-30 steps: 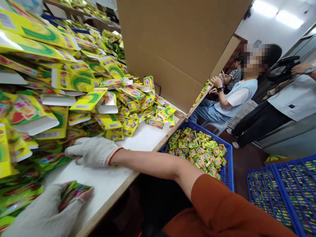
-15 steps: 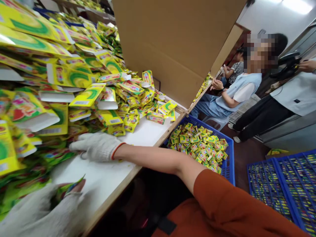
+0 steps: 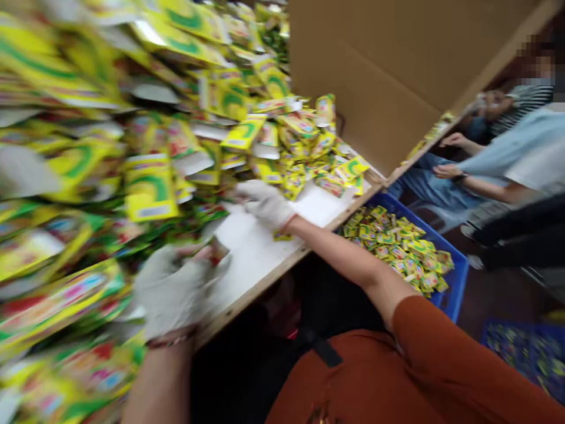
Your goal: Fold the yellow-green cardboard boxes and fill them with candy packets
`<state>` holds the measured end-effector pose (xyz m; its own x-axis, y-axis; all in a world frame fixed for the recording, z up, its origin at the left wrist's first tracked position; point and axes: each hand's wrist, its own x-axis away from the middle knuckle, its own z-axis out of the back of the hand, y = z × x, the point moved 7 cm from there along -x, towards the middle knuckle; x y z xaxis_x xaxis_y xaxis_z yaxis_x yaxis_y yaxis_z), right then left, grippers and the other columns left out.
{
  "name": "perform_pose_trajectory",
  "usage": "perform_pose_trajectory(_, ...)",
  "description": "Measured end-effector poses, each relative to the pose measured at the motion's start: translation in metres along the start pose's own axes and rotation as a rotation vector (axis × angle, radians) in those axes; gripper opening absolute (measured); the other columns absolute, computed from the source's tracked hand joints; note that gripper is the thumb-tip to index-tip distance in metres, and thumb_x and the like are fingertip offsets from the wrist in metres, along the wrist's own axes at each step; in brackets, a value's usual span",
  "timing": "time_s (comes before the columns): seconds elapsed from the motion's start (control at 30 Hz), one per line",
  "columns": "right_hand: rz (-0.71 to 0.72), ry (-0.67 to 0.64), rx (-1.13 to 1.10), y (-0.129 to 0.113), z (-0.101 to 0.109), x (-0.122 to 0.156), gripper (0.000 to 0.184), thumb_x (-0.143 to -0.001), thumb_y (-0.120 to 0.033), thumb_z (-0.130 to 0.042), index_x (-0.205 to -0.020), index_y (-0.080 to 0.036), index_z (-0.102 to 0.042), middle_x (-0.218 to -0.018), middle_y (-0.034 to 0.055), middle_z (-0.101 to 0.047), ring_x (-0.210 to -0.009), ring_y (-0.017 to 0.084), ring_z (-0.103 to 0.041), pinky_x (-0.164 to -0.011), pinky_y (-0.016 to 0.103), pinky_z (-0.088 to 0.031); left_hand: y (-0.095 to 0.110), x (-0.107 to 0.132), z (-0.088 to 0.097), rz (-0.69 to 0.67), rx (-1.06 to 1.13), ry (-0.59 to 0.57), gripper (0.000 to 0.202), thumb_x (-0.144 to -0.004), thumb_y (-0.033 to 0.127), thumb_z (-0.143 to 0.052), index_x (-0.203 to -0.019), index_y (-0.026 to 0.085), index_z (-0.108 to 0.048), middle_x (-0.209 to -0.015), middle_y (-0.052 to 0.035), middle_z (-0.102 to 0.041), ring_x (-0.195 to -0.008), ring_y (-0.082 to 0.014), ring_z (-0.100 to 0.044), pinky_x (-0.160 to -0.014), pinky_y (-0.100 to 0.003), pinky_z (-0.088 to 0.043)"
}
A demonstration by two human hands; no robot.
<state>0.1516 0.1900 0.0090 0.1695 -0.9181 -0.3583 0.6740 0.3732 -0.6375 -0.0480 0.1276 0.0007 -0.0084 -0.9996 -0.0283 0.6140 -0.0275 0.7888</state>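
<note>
My left hand (image 3: 170, 288), in a pale work glove with bare fingertips, is closed on a small green packet (image 3: 216, 252) above the white tabletop (image 3: 251, 253). My right hand (image 3: 265, 203), gloved too, reaches across the tabletop with its fingers stretched to the edge of a heap. Its fingertips are blurred among the packets, and I see nothing clearly held. The heap mixes flat yellow cartons (image 3: 150, 185) with open white ends and small green packets (image 3: 200, 215). Small filled yellow packs (image 3: 304, 144) lie beyond my right hand.
A tall cardboard panel (image 3: 366, 76) stands at the table's far end. Beside the wooden edge (image 3: 256, 288) is a blue crate (image 3: 459, 288) holding many small yellow packs. Another blue crate (image 3: 512, 347) sits on the floor at right. People (image 3: 507, 153) are beyond the panel.
The view has swung left and down, so things appear farther right. My left hand, with the small packet, is nearer the heap and my right hand. My right hand stays at the heap's edge.
</note>
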Motion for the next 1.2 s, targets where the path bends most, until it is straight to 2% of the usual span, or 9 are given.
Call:
perform_pose_trajectory(0.13,-0.207,0.028,0.156,0.019,0.047,0.044,0.014,-0.083,-0.013,-0.05,-0.076,-0.018,-0.061,-0.085,0.0026,-0.06,-0.089,0.016,-0.054,-0.085,0.028,-0.042,0.002,0.002,-0.002,0.05,0.036,0.081,0.02,-0.075,0.038,-0.064,-0.076,0.018,-0.062,-0.069,0.0009,-0.059,-0.068,-0.0161,-0.053,-0.063,-0.027,-0.038)
perform_pose_trajectory(0.23,-0.273,-0.027,0.234,0.021,0.059,0.07,0.011,-0.086,-0.019,-0.053,-0.081,-0.019,-0.064,-0.088,0.0051,-0.059,-0.091,0.019,-0.057,-0.084,0.03,-0.045,0.007,0.004,-0.004,0.07,0.051,0.07,0.017,-0.077,0.036,-0.062,-0.077,0.019,-0.059,-0.066,0.0018,-0.056,-0.066,-0.0154,-0.051,-0.062,-0.026,-0.038)
perform_pose_trajectory(0.37,-0.339,-0.167,0.34,0.012,0.05,0.087,0.025,-0.073,-0.035,-0.075,-0.09,-0.021,-0.064,-0.099,0.0067,-0.056,-0.082,0.019,-0.055,-0.076,0.032,-0.048,0.01,0.008,-0.004,0.137,0.168,0.027,0.015,-0.079,0.032,-0.062,-0.077,0.019,-0.057,-0.06,0.0032,-0.052,-0.06,-0.0141,-0.05,-0.058,-0.025,-0.039)
perform_pose_trajectory(0.47,-0.384,-0.177,0.313,0.008,0.042,0.09,0.03,-0.065,-0.032,-0.079,-0.085,-0.022,-0.06,-0.093,0.0042,-0.056,-0.074,0.017,-0.053,-0.068,0.031,-0.047,0.001,0.008,-0.011,0.22,0.39,-0.023,0.019,-0.077,0.031,-0.067,-0.086,0.018,-0.056,-0.064,0.0025,-0.057,-0.058,-0.0139,-0.054,-0.054,-0.025,-0.043)
perform_pose_trajectory(0.6,-0.393,-0.121,-0.042,0.001,0.034,0.091,0.021,-0.068,-0.025,-0.072,-0.08,-0.024,-0.055,-0.074,-0.0016,-0.057,-0.066,0.015,-0.054,-0.061,0.029,-0.047,-0.003,0.006,-0.025,0.18,0.662,-0.101,0.041,-0.073,0.031,-0.072,-0.109,0.016,-0.059,-0.09,-0.0044,-0.071,-0.077,-0.0179,-0.067,-0.065,-0.027,-0.055)
perform_pose_trajectory(0.8,-0.465,-0.085,-0.647,-0.023,0.007,0.088,0.028,-0.078,-0.046,-0.063,-0.093,-0.024,-0.057,-0.082,0.0014,-0.065,-0.052,0.013,-0.057,-0.045,0.027,-0.048,0.005,0.013,-0.032,0.17,0.876,-0.199,0.038,-0.067,0.032,-0.075,-0.098,0.015,-0.064,-0.094,-0.0033,-0.07,-0.08,-0.0164,-0.067,-0.066,-0.028,-0.06)
perform_pose_trajectory(0.93,-0.389,0.005,-0.561,-0.036,0.004,0.082,0.025,-0.076,-0.045,-0.066,-0.084,-0.024,-0.057,-0.078,0.0004,-0.062,-0.057,0.013,-0.057,-0.047,0.025,-0.048,0.011,0.018,-0.034,0.219,1.007,-0.296,0.035,-0.06,0.029,-0.08,-0.086,0.016,-0.06,-0.085,-0.0001,-0.064,-0.077,-0.0162,-0.066,-0.067,-0.033,-0.062)
perform_pose_trajectory(1.07,-0.339,-0.038,-0.424,-0.038,0.001,0.081,0.018,-0.078,-0.041,-0.066,-0.082,-0.024,-0.059,-0.075,-0.0001,-0.061,-0.057,0.013,-0.056,-0.051,0.026,-0.049,0.012,0.016,-0.034,0.177,0.968,-0.323,0.034,-0.067,0.035,-0.078,-0.091,0.015,-0.063,-0.089,-0.0036,-0.067,-0.081,-0.0172,-0.065,-0.072,-0.031,-0.059)
perform_pose_trajectory(1.2,-0.433,-0.029,-0.515,-0.033,-0.001,0.086,0.026,-0.075,-0.045,-0.068,-0.084,-0.024,-0.056,-0.072,-0.0013,-0.06,-0.052,0.012,-0.057,-0.046,0.025,-0.046,0.007,0.013,-0.038,0.181,0.949,-0.296,0.033,-0.068,0.034,-0.076,-0.093,0.015,-0.064,-0.093,-0.0049,-0.067,-0.085,-0.0181,-0.065,-0.076,-0.032,-0.058)
